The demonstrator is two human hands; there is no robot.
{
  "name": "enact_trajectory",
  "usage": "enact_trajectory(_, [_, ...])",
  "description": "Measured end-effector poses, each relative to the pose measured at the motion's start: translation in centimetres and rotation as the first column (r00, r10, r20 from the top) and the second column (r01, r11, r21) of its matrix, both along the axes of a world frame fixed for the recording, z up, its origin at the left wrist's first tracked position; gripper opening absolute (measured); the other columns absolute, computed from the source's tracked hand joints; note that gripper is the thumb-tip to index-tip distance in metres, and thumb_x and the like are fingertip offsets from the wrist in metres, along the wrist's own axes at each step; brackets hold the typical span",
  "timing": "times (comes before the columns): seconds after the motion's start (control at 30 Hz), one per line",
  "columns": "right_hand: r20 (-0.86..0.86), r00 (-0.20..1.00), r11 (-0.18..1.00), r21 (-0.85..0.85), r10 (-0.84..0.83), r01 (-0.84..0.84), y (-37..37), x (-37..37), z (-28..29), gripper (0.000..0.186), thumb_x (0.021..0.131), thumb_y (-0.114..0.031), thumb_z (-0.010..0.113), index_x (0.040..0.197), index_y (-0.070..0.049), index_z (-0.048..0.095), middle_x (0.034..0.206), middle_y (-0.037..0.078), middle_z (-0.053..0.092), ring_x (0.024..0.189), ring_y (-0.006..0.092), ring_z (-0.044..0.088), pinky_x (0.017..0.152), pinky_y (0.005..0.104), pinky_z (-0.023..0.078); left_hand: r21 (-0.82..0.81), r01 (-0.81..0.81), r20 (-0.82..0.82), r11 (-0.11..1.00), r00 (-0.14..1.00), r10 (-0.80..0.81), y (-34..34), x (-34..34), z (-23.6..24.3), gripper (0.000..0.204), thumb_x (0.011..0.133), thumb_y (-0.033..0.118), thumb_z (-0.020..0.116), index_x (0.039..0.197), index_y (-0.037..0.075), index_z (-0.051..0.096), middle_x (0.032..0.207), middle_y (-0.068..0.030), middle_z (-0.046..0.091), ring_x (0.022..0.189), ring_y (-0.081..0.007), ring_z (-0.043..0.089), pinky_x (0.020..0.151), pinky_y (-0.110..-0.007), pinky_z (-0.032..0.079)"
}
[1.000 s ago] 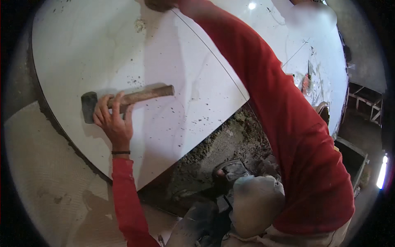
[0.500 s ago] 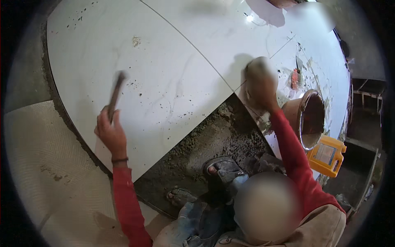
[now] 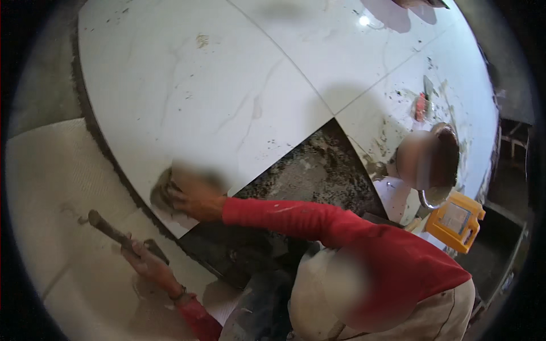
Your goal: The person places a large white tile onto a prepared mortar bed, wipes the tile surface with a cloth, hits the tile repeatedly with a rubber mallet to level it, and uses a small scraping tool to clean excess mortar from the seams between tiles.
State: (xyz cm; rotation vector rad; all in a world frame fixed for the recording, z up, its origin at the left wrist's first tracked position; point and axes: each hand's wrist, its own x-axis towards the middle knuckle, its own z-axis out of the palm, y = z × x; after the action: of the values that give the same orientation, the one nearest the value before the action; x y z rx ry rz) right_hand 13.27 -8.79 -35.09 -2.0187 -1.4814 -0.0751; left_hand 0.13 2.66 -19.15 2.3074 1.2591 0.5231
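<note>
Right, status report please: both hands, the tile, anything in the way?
Left hand grips hammer. Right hand wipes white tile corner with a sponge. Bucket stands apart.

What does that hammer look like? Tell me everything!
The hammer has a brownish handle that looks like wood, dusty and worn, and a dark head. The left hand grips it near the head, so the head is mostly hidden and the handle sticks out up and to the left. It sits tilted, just above the pale floor, beside the white tile.
</note>
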Motion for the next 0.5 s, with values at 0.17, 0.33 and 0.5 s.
enact_trajectory(0.17, [-0.235,0.971,0.92,-0.389,-0.041,-0.056,-6.2,4.8,3.9,0.041,0.09,-0.031,0.058,0.13,-0.023,0.063,0.149,0.015,0.045,0.144,0.038,0.034,0.118,0.0566,0.025,-0.069,0.07,0.141,0.995,0.988,-0.06,0.1,-0.4,0.9,0.05,0.108,0.044,0.037,0.133,0.002,0.051,0.095,-0.0053,0.057,0.085,-0.0151,0.054,0.079,-0.031,0.046])
enact_trajectory(0.33, [-0.034,0.903,0.896,-0.138,-0.429,0.421,-24.5,21.0,-1.7,0.044,0.092,-0.026,0.06,0.135,-0.018,0.057,0.141,0.013,0.053,0.138,0.0336,0.042,0.118,0.0502,0.025,-0.071,0.072,0.179,0.995,0.982,-0.058,-0.2,-5.2,1.9,0.054,0.108,0.047,0.035,0.127,-0.001,0.051,0.084,-0.0037,0.054,0.078,-0.014,0.052,0.075,-0.03,0.044])
enact_trajectory(0.5, [0.268,0.695,0.626,-0.303,-0.667,0.718,-22.6,20.0,0.1,0.053,0.093,-0.032,0.059,0.139,-0.008,0.051,0.144,0.026,0.046,0.139,0.0459,0.035,0.115,0.0574,0.025,-0.048,-0.077,0.179,0.996,0.98,0.085,-2.2,-11.1,1.7,0.056,0.107,0.049,0.038,0.125,-0.001,0.053,0.084,-0.0047,0.056,0.08,-0.0147,0.052,0.08,-0.032,0.045])
